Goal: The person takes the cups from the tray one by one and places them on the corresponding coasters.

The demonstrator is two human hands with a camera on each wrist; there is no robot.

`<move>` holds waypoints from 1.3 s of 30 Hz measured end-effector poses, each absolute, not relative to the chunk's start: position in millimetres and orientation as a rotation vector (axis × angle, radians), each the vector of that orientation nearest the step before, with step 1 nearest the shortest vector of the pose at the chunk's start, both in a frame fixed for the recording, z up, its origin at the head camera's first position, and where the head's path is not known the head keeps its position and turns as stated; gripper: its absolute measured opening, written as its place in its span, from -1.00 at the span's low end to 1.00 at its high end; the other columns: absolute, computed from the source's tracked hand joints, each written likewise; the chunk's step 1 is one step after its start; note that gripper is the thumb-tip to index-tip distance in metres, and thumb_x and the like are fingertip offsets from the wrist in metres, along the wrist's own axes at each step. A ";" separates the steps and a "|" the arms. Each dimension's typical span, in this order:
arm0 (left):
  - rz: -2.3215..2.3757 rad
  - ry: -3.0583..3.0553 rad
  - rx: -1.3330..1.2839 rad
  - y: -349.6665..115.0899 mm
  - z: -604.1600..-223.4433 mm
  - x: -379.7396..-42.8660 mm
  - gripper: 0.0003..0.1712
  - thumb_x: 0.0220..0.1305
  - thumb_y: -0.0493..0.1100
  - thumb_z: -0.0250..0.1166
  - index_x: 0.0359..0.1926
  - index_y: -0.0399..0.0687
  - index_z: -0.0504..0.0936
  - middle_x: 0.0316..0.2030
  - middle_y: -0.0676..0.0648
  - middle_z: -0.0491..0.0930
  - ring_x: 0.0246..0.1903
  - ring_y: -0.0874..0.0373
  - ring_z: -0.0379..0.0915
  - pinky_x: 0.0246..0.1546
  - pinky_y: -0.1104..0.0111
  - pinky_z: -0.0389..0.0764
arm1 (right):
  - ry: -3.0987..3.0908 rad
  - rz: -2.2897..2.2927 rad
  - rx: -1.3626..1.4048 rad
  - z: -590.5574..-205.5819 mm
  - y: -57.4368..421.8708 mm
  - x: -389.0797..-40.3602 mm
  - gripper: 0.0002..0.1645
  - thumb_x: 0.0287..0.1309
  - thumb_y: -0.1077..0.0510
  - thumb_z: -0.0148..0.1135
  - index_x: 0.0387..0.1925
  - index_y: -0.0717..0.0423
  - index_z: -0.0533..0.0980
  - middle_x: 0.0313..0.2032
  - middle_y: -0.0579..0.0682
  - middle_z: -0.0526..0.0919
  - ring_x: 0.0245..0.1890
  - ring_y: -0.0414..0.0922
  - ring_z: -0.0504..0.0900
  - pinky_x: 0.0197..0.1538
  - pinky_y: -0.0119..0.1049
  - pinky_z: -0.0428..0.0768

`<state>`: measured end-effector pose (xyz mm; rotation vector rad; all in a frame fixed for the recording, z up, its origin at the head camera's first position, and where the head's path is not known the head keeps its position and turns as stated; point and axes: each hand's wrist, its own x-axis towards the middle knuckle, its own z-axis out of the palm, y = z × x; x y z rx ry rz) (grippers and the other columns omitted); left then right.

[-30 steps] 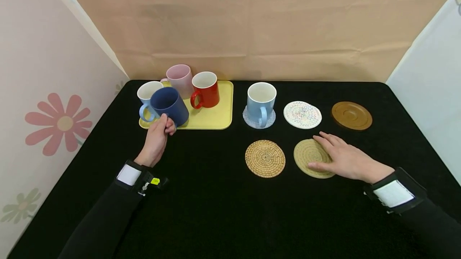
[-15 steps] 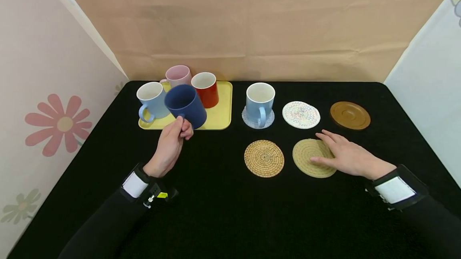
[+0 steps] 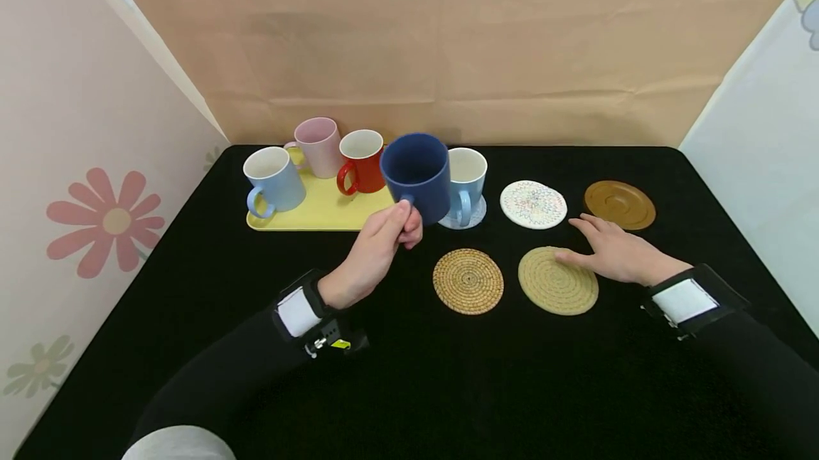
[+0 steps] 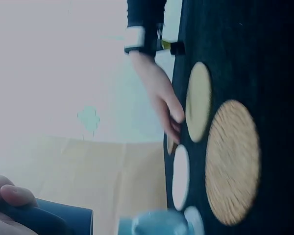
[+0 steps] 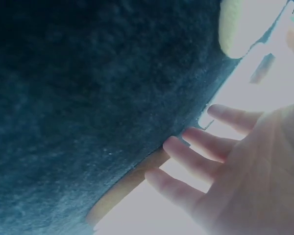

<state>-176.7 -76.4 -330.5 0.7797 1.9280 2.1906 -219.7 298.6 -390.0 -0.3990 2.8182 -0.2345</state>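
My left hand [image 3: 384, 236] grips a dark blue mug [image 3: 422, 179] by its handle. The mug hangs in the air, in front of a light blue mug [image 3: 470, 168] that stands on a pale round coaster [image 3: 478, 215], and hides part of both. In the left wrist view the dark blue mug [image 4: 68, 218] shows at the bottom left. My right hand [image 3: 617, 254], fingers extended and holding nothing, hovers by the back right edge of a pale green woven coaster [image 3: 553, 286]. The right wrist view shows that hand's spread fingers [image 5: 191, 159].
A yellow tray [image 3: 320, 215] at the left bears a light blue mug [image 3: 281, 186], a pink mug [image 3: 323, 151] and a red mug [image 3: 367, 168]. On the black tabletop lie a tan woven coaster [image 3: 468, 282], a white patterned coaster [image 3: 533, 204] and a brown wooden coaster [image 3: 619, 204].
My left hand has carried the dark blue mug off the tray and rightward. My right hand has shifted slightly back, off most of the pale green coaster.
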 end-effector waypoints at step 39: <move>2.097 1.924 0.414 112.2 -378.3 -244.5 -0.61 0.56 -0.15 -0.13 -0.42 -0.23 0.41 -0.57 0.03 0.31 -0.50 0.26 0.23 -0.38 0.53 0.27 | 2.898 -0.300 -0.470 -390.3 316.0 -280.4 -0.01 0.19 -0.30 0.21 0.35 0.33 0.19 0.27 0.59 0.11 0.23 0.54 0.09 0.14 0.48 0.14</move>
